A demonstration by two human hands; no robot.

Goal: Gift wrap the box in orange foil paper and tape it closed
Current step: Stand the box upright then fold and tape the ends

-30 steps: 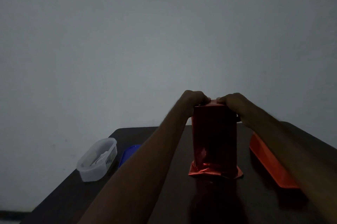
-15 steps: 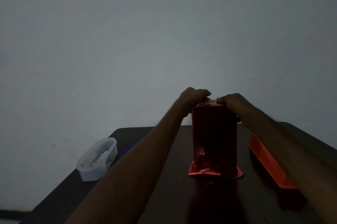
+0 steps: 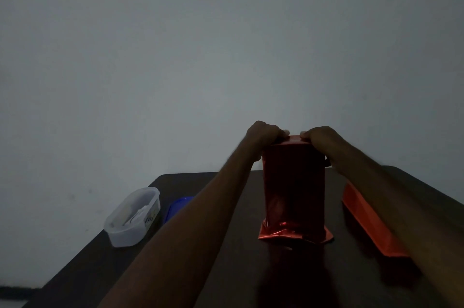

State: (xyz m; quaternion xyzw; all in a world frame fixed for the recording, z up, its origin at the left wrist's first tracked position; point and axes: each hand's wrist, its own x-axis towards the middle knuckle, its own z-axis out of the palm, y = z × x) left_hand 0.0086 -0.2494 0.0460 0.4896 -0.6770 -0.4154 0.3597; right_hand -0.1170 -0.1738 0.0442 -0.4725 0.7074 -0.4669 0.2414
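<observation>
1. Your two forearms come in from the near edge of the dark table (image 3: 251, 282) and converge toward the middle, the left one crossing bare tabletop.
2. Between them the box (image 3: 293, 189) stands upright on end, wrapped in orange foil paper (image 3: 296, 233) that flares out crumpled at its base on the table.
3. To your right, just beside your right forearm, a long orange foil piece (image 3: 369, 227) lies flat, running toward the right table edge; there's little free room on that side.
4. To your left, a translucent plastic tub (image 3: 133, 217) sits near the left edge, with a blue lid (image 3: 177, 207) just beside it, partly behind your left arm. Dark open tabletop lies between them and the box.
5. Up top, your left hand (image 3: 263, 133) is curled closed over the box's upper left corner, fingers pressing the foil down.
6. Your right hand (image 3: 320, 135) is curled the same way over the upper right corner, pinching the foil's top edge.
7. Behind it all, the far table edge meets a plain grey wall (image 3: 226, 56).
</observation>
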